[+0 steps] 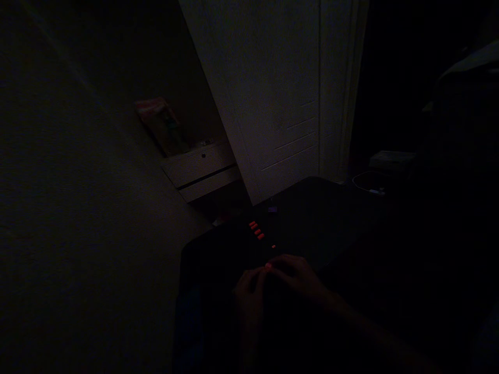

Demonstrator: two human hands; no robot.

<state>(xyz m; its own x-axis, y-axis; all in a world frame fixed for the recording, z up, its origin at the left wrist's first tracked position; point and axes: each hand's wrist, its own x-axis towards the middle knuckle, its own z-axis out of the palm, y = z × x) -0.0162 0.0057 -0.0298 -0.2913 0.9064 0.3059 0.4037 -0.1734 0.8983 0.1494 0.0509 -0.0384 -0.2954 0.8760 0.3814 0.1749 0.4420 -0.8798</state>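
Note:
In the dim light my left hand (249,291) and my right hand (294,270) meet over a dark table (319,208). Their fingertips pinch a small orange-red piece (268,267) between them; its exact kind is too dark to make out. Just beyond the fingers lies a smaller orange-red piece (273,246) by itself. Farther off, several short orange-red pieces (258,232) form a slanting row on the tabletop. Both wrists fade into shadow.
A small purplish object (272,210) lies near the table's far edge. Behind stand a pale door (273,93) and a white drawer unit (206,163) with a reddish bag (159,122) on top. At the right are a white cable (360,182) and a pale box (392,159).

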